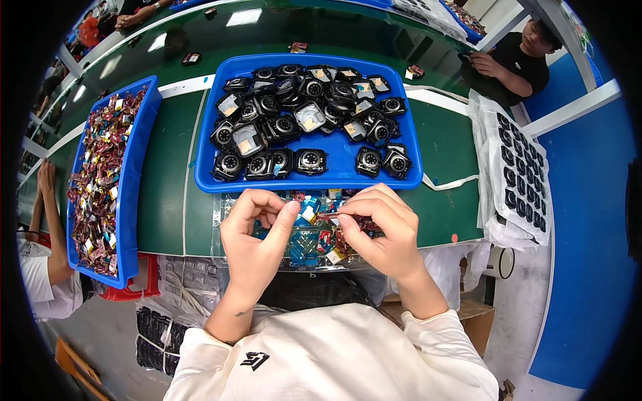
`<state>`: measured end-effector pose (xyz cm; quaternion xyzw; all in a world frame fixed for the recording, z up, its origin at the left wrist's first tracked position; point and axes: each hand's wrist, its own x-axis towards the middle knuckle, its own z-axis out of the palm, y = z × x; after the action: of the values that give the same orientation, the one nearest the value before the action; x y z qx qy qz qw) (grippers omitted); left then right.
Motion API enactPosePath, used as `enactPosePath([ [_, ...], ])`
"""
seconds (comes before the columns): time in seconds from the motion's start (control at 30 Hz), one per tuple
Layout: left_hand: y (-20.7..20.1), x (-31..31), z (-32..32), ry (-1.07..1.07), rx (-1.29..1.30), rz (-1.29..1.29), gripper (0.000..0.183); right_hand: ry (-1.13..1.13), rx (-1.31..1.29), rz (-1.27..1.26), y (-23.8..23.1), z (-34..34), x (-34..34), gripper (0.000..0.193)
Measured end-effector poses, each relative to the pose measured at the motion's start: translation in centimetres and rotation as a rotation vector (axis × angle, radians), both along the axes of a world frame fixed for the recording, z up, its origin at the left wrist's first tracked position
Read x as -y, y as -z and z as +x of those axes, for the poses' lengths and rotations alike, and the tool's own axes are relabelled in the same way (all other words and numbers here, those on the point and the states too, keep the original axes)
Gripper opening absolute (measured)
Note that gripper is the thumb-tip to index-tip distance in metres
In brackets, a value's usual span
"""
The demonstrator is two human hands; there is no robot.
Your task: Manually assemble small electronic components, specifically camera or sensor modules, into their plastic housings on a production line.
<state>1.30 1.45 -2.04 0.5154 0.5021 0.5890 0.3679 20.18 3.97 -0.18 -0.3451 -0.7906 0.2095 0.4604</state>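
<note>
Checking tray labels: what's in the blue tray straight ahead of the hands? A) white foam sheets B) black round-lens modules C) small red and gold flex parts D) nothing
B: the centre tray holds black modules with round lenses; the small red and gold parts fill the other blue tray to the left, and both hands, left hand and right hand, pinch a small part just below the centre tray.

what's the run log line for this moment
left hand: pinching small part | right hand: pinching same small flex part | below: clear tray | ahead: blue tray of black round modules
</note>
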Motion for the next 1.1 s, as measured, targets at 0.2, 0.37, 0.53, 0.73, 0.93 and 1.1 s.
enactPosePath([
  [0.2, -0.3, 0.7, 1.1, 0.201, -0.075, -0.021, 0.017, 0.196, 0.102, 0.41, 1.2, -0.9, 0.4, 0.02],
  [0.37, -0.4, 0.4, 1.8, 0.246, 0.315, -0.15, 0.013, 0.041, 0.104, 0.313, 0.5, -1.0, 1.0, 0.024],
  [0.53, -0.3, 0.1, 1.3, 0.125, -0.196, 0.11, 0.009, 0.033, -0.078, 0.1, -1.1, -0.6, 0.9, 0.025],
  [0.73, -0.8, -0.4, 1.6, 0.098, -0.407, 0.372, 0.011, 0.039, -0.161, -0.241, -1.3, -0.8, 0.5, 0.014],
  [0.93, -1.7, 0.4, 1.2, 0.219, -0.285, -0.005, 0.01, -0.031, -0.517, -0.546, 0.0, -0.5, 0.7, 0.011],
  [1.1, -1.3, 0.2, 1.3, 0.191, -0.227, 0.018, 0.008, -0.068, -0.371, -0.511, -0.1, 0.3, 0.5, 0.01],
])
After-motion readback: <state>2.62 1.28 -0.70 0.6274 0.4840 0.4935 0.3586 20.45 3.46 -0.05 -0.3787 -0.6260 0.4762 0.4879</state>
